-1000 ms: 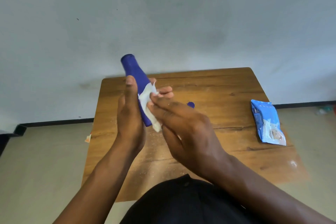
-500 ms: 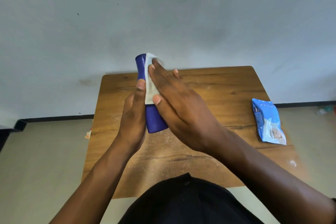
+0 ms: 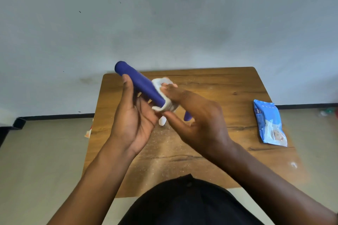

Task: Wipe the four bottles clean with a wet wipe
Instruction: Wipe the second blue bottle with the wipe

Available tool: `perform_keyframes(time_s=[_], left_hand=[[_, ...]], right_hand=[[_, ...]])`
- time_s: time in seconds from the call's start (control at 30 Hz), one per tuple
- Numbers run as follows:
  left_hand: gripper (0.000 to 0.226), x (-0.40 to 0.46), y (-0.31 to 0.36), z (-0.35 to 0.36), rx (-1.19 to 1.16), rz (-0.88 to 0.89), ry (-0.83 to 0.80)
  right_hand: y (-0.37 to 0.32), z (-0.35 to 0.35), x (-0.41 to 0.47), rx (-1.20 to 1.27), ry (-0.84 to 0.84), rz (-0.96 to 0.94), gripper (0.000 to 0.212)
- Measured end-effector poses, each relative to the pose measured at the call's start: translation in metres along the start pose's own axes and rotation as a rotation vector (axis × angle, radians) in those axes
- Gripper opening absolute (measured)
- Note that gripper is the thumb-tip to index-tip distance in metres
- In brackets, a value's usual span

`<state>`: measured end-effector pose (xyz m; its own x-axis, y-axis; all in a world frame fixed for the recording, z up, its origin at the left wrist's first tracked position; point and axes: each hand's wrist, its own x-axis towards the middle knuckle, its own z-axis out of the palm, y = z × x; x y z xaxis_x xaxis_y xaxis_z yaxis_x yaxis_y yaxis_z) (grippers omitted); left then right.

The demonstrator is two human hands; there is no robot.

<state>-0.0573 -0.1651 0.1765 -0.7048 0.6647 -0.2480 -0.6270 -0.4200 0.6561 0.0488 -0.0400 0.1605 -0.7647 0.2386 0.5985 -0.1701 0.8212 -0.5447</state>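
wiping blue bottle (image 3: 140, 83) — wet wipe (image 3: 165, 95), both hands

Soft even daylight, edges bowed, hands perhaps motion-blurred

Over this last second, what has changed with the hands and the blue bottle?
The blue plastic bottle, nearly upright half a second ago, now tilts up-left in the left hand. The right hand slid the white wet wipe from the upper end down to the lower part, wrapping it. The blue wipes packet and wooden table stayed put.
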Motion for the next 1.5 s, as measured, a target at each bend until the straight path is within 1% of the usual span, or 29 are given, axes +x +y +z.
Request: perform_keyframes(time_s=[0.03,0.1,0.17,0.23,0.27,0.33,0.4,0.47,0.57,0.67,0.73,0.77,0.83,0.93,1.03,1.13,1.2,1.23,1.3,1.4,1.5], left_hand=[[0.054,0.0,0.001,0.0,-0.013,-0.025,-0.02],[0.052,0.002,0.003,-0.004,0.004,-0.046,-0.02],[0.059,0.005,0.006,-0.01,0.044,0.002,0.003],[0.072,0.008,0.012,-0.019,0.126,0.11,0.007],[0.075,0.009,0.016,-0.023,0.216,0.171,0.01],[0.068,0.008,0.026,-0.031,0.447,0.249,-0.005],[0.054,0.007,0.03,-0.034,0.601,0.257,-0.034],[0.051,0.005,0.031,-0.035,0.685,0.235,-0.043],[0.054,0.002,0.029,-0.038,0.835,0.162,-0.093],[0.044,-0.001,0.019,-0.039,0.993,0.094,-0.232],[0.039,-0.002,0.01,-0.038,1.035,0.126,-0.305],[0.039,-0.003,0.005,-0.037,1.04,0.163,-0.311],[0.037,-0.003,-0.001,-0.035,1.022,0.242,-0.287],[0.032,-0.003,-0.006,-0.034,1.013,0.339,-0.229],[0.031,-0.003,-0.011,-0.035,1.066,0.376,-0.217],[0.028,-0.004,-0.014,-0.038,1.118,0.403,-0.183],[0.028,-0.004,-0.014,-0.039,1.148,0.443,-0.16],[0.029,-0.004,-0.013,-0.04,1.174,0.468,-0.144],[0.029,-0.003,-0.011,-0.041,1.227,0.504,-0.112],[0.027,-0.004,-0.011,-0.038,1.21,0.468,-0.119],[0.023,-0.006,-0.014,-0.035,1.168,0.438,-0.129]], right_hand=[[0.0,-0.003,0.002,0.045,0.029,0.066,0.049],[-0.002,-0.012,0.006,0.237,0.052,0.255,0.043],[-0.003,-0.022,0.012,0.47,0.042,0.439,0.038],[-0.002,-0.034,0.018,0.598,0.013,0.511,0.037],[0.0,-0.039,0.02,0.623,-0.014,0.52,0.038],[0.002,-0.046,0.023,0.629,-0.066,0.517,0.038],[0.005,-0.051,0.023,0.6,-0.07,0.511,0.038],[0.004,-0.053,0.022,0.519,-0.043,0.471,0.037],[0.001,-0.049,0.016,0.372,0.003,0.361,0.038],[0.0,-0.048,0.011,0.15,-0.015,0.193,0.038],[0.0,-0.051,0.011,0.033,-0.021,0.086,0.039],[-0.001,-0.052,0.011,-0.006,-0.016,0.055,0.042],[-0.002,-0.053,0.012,-0.083,0.025,0.023,0.043],[-0.001,-0.052,0.008,-0.18,0.152,0.037,0.035],[-0.006,-0.051,0.003,-0.22,0.222,0.014,0.028],[-0.011,-0.048,0.004,-0.181,0.179,-0.026,0.03],[-0.011,-0.047,0.008,-0.172,0.127,-0.004,0.035],[-0.01,-0.046,0.009,-0.184,0.121,0.017,0.035],[-0.008,-0.046,0.007,-0.225,0.152,0.05,0.029],[-0.008,-0.046,0.005,-0.26,0.192,0.029,0.021],[-0.007,-0.046,0.009,-0.201,0.143,0.016,0.028]])
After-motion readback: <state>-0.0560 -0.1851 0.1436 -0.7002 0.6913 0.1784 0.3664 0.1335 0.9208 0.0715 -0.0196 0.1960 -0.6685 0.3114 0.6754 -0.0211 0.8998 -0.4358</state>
